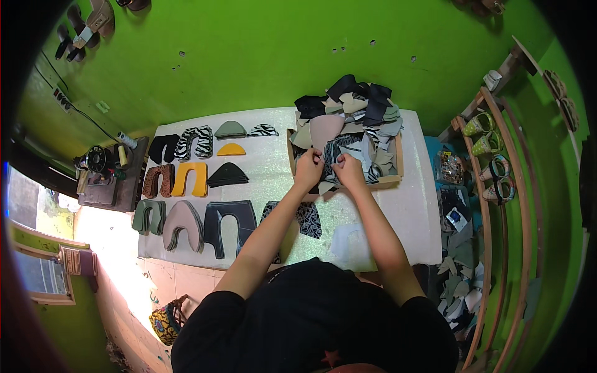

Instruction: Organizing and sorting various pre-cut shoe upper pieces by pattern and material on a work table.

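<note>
- Nearest, a black shirt [311,317], arms reaching forward over the pale worktop [407,217]; a yellow patterned bag [165,323] sits on the floor [193,280] to the left.
- Along the near side of the worktop, left to right: a green arch stack [140,217], a beige arch stack [186,212], a dark grey arch [213,233], then a floral piece [310,221] partly behind the left forearm, and a white piece [349,239] near the right forearm.
- In the middle row: a brown arch stack [148,183], a yellow arch [181,183] and a black half-round stack [228,176].
- Left hand [309,168]: its grip pinches the left edge of a dark patterned piece [331,154].
- Right hand [349,170]: its grip pinches the same piece from the right; the piece is between the hands, over the near part of the box [400,160].
- Farther row: a black arch stack [157,149], zebra arches [200,132], a green half-round stack [230,130], a yellow half-round [231,150].
- The box brims with mixed scraps [357,105], piled highest at its far side.
- Beyond, the green wall [249,62].
</note>
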